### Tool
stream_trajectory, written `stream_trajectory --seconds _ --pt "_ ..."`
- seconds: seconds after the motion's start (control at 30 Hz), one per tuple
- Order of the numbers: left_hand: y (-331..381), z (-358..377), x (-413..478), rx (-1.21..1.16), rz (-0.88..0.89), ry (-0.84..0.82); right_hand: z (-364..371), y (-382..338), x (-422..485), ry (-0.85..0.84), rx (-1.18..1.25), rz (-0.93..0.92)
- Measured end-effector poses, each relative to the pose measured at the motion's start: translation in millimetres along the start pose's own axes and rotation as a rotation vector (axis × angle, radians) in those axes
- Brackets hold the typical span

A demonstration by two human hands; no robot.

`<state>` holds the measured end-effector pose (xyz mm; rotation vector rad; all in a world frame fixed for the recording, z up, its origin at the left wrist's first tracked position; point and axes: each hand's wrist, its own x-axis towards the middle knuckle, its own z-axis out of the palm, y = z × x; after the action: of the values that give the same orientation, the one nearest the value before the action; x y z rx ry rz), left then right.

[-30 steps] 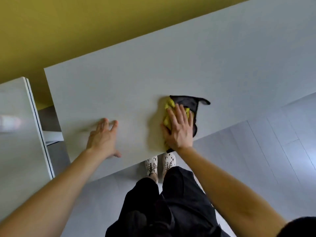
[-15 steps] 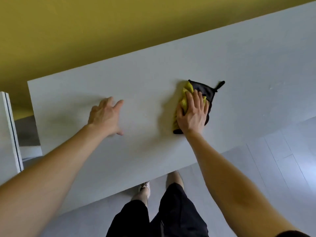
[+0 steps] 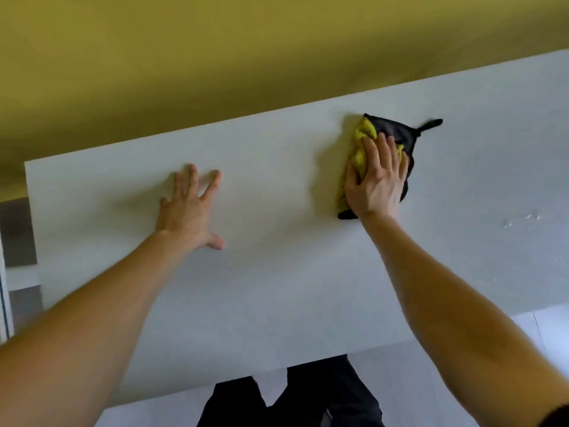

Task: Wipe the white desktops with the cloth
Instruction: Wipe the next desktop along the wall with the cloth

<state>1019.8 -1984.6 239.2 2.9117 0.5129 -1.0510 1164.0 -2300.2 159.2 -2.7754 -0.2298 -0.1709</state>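
Right hand point(image 3: 374, 183) with yellow-black cloth point(image 3: 363, 149) moved farther across table point(image 3: 277, 288); fingers straight, pressing cloth flat. Left hand point(image 3: 189, 208) spread, palm down on table.

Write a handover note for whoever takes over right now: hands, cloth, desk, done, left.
Left hand: open, fingers spread, flat on the desk, holding nothing.
Right hand: open, straight fingers pressing the cloth onto the desk near its far edge, right of the middle.
The cloth is yellow and black, bunched under the palm, with its loop pointing right.
Done: wiping is under way; which parts are already wiped cannot be told.
Left: small specks lie on the desk right of the cloth; wipe there, then the rest of the top.
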Motion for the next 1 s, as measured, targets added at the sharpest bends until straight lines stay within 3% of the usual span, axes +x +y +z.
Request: stream_trajectory --seconds 0.07,0.2,0.27,0.33,0.43,0.53,0.57,0.63,0.7,0.73,0.8,0.87,1.0 --pt "0.0 1.4 0.3 0.009 -0.004 0.012 11.4 -57.1 -31.2 -0.018 0.044 0.001" --pt "-4.0 7.4 1.1 0.042 0.006 0.015 22.5 -118.9 -98.6 -0.458 0.162 -0.888" --pt "-4.1 7.7 1.1 0.047 0.006 0.019 26.5 -90.4 -61.6 -0.475 0.169 -1.079" --pt "-3.3 5.8 2.1 0.038 0.014 0.019 23.9 -47.1 -6.2 -0.388 0.154 -0.88" --pt "-1.7 3.8 1.7 0.034 0.023 0.028 12.1 15.5 71.1 -0.13 0.055 -0.354" --pt "-2.1 0.3 1.7 0.05 0.028 0.02 29.3 -23.1 78.7 0.104 -0.049 0.152" --pt "-2.4 0.1 1.8 0.055 0.026 0.016 38.6 -58.2 67.3 0.134 -0.049 0.22" --pt "-2.3 -1.0 0.6 0.069 0.03 0.013 57.3 -132.7 41.0 0.039 0.024 0.029" --pt "-2.1 0.1 -0.6 0.072 0.026 0.022 66.1 -180.2 20.4 -0.183 0.099 -0.383" --pt "-3.1 1.6 -1.1 0.065 0.023 0.029 66.0 -183.2 23.3 -0.259 0.122 -0.573" --pt "-5.9 1.9 -1.6 0.05 0.038 0.029 60.8 -154.1 49.7 -0.321 0.15 -0.788" --pt "-8.7 1.6 -1.3 0.051 0.059 0.022 48.6 -94.6 81.4 -0.276 0.131 -0.734" --pt "-7.7 1.1 0.8 0.061 0.07 0.029 21.8 -1.1 120.2 0.028 -0.01 -0.007"
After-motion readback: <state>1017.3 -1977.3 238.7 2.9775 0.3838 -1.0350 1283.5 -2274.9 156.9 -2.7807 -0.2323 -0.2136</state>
